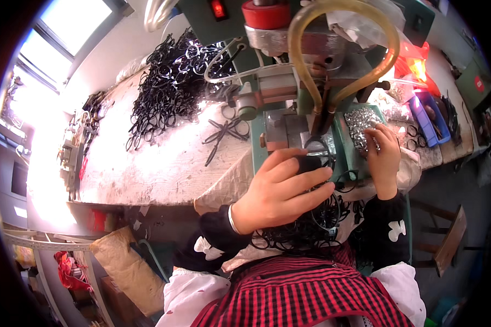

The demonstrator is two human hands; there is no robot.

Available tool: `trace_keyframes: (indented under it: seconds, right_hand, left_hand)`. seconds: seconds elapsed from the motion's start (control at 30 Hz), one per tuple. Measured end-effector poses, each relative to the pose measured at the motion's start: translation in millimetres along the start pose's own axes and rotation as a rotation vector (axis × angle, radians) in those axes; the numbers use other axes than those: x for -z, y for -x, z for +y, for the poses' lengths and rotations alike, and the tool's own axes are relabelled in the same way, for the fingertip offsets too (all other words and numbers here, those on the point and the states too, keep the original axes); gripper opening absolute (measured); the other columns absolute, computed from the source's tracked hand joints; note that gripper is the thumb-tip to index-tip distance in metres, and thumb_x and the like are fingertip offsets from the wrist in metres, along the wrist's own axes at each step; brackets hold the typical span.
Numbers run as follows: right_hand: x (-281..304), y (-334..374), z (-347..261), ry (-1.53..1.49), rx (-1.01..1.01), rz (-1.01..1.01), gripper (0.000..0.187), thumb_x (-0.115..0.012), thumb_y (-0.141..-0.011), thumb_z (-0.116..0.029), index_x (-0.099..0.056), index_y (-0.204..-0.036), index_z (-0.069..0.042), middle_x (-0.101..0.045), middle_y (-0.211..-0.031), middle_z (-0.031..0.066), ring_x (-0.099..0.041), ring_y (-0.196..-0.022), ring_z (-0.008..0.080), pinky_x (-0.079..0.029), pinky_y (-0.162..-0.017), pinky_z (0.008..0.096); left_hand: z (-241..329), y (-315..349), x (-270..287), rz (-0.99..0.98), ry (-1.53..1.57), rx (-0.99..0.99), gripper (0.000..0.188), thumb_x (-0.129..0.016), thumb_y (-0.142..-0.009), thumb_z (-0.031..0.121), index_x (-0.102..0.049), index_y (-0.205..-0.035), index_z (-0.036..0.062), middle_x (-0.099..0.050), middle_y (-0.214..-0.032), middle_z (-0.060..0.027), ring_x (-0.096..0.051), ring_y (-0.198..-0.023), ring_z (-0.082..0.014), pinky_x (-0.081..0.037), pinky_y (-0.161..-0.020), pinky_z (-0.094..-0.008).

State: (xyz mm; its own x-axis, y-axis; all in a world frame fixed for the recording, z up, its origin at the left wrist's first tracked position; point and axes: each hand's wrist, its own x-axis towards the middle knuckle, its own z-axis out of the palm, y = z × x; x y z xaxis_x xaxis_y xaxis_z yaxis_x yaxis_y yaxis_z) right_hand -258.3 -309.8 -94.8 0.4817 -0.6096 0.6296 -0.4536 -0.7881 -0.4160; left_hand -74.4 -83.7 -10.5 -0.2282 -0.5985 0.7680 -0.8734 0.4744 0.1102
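Note:
My left hand (283, 191) is closed around a black scissors-like piece (309, 163) with looped handles, at the front of the green press's work table. A dark loop (317, 144) of it shows beneath the press head (323, 111); my fingers cover much of the rest. To the right, the fingertips of my right hand (383, 155) are bent together into a heap of small silver metal parts (361, 124) in a green tray. What they pinch is too small to make out. Below my hands, more black looped pieces (294, 233) lie heaped over my lap.
A large pile of black looped pieces (166, 87) covers the back of the worktable (142, 174). Several crossed ones (225, 133) lie nearer the press. A yellowish hose (294, 43) arches before the machine. At right stand a blue bin (432, 119) and a wooden stool (451, 240).

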Motion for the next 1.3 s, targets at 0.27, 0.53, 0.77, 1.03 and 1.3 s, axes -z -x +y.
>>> trace_keyframes:
  seconds: [0.27, 0.53, 0.77, 1.03, 1.3]
  right_hand:
    - [8.6, 7.9, -7.4, -0.346, -0.254, 0.068, 0.011, -0.073, -0.086, 0.0, -0.073, -0.096, -0.001, -0.074, -0.093, 0.0098, -0.07, -0.084, 0.022, -0.053, -0.081, 0.0315]
    - [1.7, -7.8, -31.1, -0.378, -0.283, 0.025, 0.014, -0.075, -0.085, 0.001, -0.075, -0.099, 0.0, -0.075, -0.092, 0.0107, -0.071, -0.084, 0.0218, -0.053, -0.079, 0.0314]
    - [2.3, -6.0, -27.7, -0.35, -0.183, 0.062, 0.014, -0.073, -0.087, 0.002, -0.075, -0.1, -0.001, -0.074, -0.092, 0.0097, -0.07, -0.087, 0.0205, -0.052, -0.079, 0.0305]
    - [35.0, -19.7, -87.8, -0.705, -0.141, -0.033, 0.015, -0.071, -0.083, 0.006, -0.073, -0.097, 0.002, -0.073, -0.093, 0.0089, -0.07, -0.088, 0.0191, -0.053, -0.082, 0.0301]
    - [10.2, -26.1, -116.0, -0.904, -0.239, -0.008, 0.042, -0.074, -0.082, 0.003, -0.059, -0.121, 0.001, -0.072, -0.091, 0.0081, -0.07, -0.087, 0.0143, -0.052, -0.081, 0.0281]
  left_hand:
    - [-38.3, 71.0, 43.1, 0.061, -0.665, 1.116, 0.029, -0.075, -0.088, 0.013, -0.061, -0.111, 0.0032, -0.071, -0.092, -0.0136, -0.068, -0.09, -0.0358, -0.054, -0.076, -0.0452]
    - [-97.4, 127.5, 45.3, 0.159, -0.638, 1.196, 0.025, -0.073, -0.086, 0.007, -0.049, -0.095, 0.0071, -0.065, -0.076, -0.0127, -0.065, -0.071, -0.0387, -0.047, -0.061, -0.0487]
    - [-139.3, 124.1, 113.5, 0.187, -0.679, 0.847, 0.023, -0.075, -0.088, 0.005, -0.051, -0.088, 0.0052, -0.057, -0.071, -0.0113, -0.059, -0.063, -0.0325, -0.045, -0.058, -0.0411]
    - [-141.1, 131.9, 142.4, 0.601, -0.333, 0.846, 0.019, -0.074, -0.095, 0.009, -0.065, -0.109, 0.0019, -0.058, -0.083, 0.0017, -0.053, -0.074, -0.0079, -0.042, -0.066, -0.0242]
    - [-56.9, 83.4, 54.4, 0.808, 0.281, 1.043, 0.02, -0.062, -0.105, 0.022, -0.061, -0.104, 0.0029, -0.06, -0.086, -0.0003, -0.055, -0.076, -0.0092, -0.043, -0.068, -0.0233]
